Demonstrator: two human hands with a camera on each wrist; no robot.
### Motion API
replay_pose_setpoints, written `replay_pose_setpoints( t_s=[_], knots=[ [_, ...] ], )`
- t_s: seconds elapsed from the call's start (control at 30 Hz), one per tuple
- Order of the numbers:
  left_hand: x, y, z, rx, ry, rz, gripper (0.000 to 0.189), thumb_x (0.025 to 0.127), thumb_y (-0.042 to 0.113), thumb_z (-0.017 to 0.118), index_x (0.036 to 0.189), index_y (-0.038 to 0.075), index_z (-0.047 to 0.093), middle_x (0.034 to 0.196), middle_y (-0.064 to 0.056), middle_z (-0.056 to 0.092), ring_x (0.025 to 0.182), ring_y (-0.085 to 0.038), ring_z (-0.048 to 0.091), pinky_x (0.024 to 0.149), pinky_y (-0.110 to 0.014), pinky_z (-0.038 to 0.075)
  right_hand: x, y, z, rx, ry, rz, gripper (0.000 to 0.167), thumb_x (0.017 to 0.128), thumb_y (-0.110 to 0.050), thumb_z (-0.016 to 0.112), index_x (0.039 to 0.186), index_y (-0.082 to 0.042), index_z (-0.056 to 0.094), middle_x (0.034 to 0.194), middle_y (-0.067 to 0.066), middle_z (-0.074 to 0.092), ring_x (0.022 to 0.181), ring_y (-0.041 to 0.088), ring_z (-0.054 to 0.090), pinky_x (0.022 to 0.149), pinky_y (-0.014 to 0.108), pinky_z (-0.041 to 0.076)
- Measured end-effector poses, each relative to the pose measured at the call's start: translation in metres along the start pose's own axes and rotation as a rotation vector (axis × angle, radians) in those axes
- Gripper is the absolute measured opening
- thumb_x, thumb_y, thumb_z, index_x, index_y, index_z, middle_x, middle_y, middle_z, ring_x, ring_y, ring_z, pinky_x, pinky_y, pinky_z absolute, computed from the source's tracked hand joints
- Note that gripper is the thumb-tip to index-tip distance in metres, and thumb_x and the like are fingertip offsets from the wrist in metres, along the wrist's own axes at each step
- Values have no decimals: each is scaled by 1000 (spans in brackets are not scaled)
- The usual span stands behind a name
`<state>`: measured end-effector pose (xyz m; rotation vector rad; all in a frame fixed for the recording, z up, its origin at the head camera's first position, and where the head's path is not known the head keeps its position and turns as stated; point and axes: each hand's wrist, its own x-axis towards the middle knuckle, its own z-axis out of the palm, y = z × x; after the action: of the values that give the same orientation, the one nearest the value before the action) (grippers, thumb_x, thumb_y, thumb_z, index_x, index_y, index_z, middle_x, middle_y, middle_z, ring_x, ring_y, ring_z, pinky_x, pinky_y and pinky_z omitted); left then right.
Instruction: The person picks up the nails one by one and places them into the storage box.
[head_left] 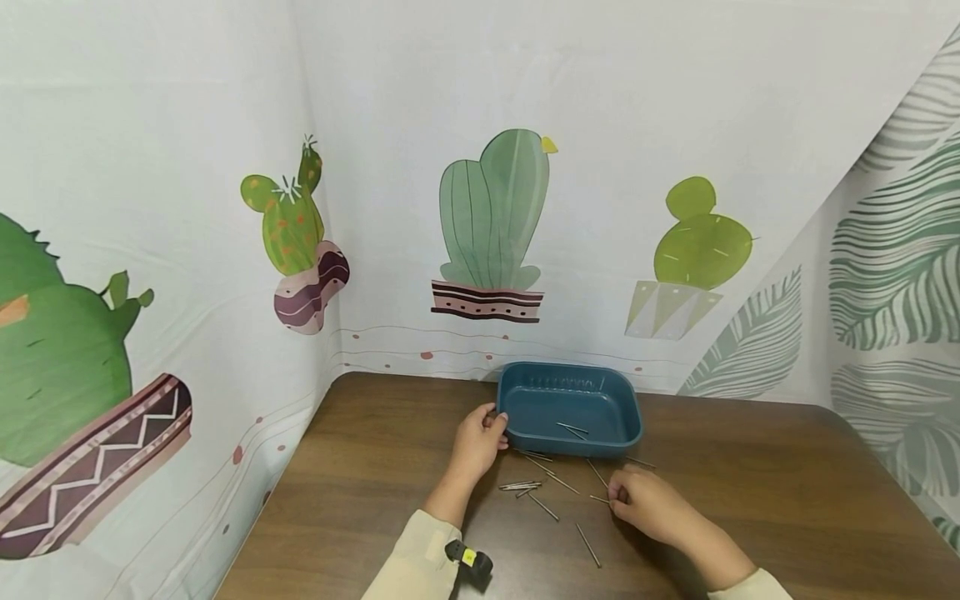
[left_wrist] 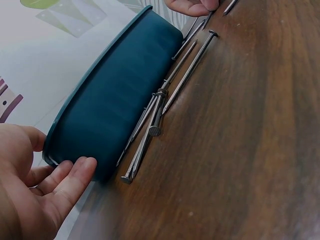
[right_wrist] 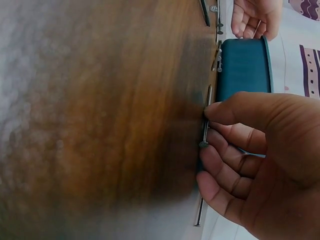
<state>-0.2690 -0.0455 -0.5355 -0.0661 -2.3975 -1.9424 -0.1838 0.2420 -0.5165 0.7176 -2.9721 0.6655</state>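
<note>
A dark blue plastic tray (head_left: 562,446) stands toward the back of the table, with a few nails (head_left: 572,430) lying inside it. My left hand (head_left: 477,437) holds the tray's front left corner, thumb by the rim and fingers against the outer wall. To the right, just in front of the tray, my right hand (head_left: 652,504) pinches a nail (right_wrist: 206,127) between thumb and forefinger, low over the tabletop. Several loose nails (left_wrist: 190,72) are scattered along the tray's near side, some crossing each other. One separate nail (head_left: 588,546) lies closer to me.
The brown wooden table (head_left: 352,500) has rounded back corners. Behind and to the left hangs white cloth (head_left: 390,167) printed with cacti; leaf-patterned cloth (head_left: 892,275) hangs at the right. A black strap device (head_left: 470,562) sits on the left sleeve.
</note>
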Motion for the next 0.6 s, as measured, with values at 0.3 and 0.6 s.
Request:
replay_pose_setpoints(
  t_s=[0.3,0.6],
  knots=[
    [0,0,0,0,-2,0,45,100,17,61,135,-10,54,84,-11,61,68,-28,73,64,-35,62,0,-1,-1,-13,-6,12,21,79,-9,75,75,-21,58,75,-11,47,70,-2,43,60,22,39],
    [0,1,0,-1,-4,-4,45,100,18,61,135,-9,54,85,-11,61,68,-25,72,65,-36,63,1,-2,-4,-12,-10,19,20,81,-9,74,76,-21,59,76,-11,48,70,-2,44,61,22,40]
  ],
)
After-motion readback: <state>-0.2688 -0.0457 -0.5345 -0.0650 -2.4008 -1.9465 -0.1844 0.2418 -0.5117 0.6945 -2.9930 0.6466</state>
